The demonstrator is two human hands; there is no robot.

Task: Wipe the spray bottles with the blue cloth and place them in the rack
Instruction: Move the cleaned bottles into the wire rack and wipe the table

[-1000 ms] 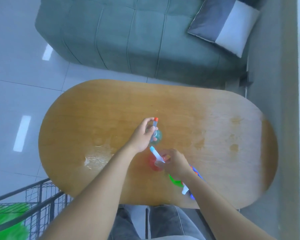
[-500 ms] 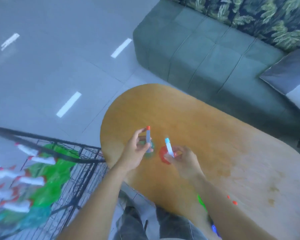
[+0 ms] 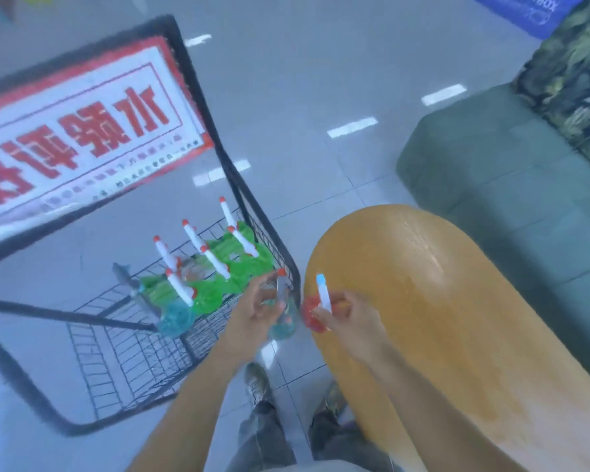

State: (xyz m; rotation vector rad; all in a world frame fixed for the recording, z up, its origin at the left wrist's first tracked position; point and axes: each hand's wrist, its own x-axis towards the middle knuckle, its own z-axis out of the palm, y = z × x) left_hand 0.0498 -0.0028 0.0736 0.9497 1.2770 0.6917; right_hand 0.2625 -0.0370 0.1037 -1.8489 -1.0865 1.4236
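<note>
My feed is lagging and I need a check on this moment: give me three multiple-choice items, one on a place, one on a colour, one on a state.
1. Where are the stored spray bottles?
A. in the wire rack
B. on the sofa
C. on the table

2. What colour is the bottle body in the right hand?
A. yellow
B. red
C. black

3. What is the left hand doing?
A. resting flat on the table
B. hanging empty
C. gripping a bottle

Answers:
1 A: the green bottles stand inside the wire rack.
2 B: the right hand holds a red bottle with a blue-tipped nozzle.
3 C: the left hand fingers curl round a pale blue bottle by the rack.
</note>
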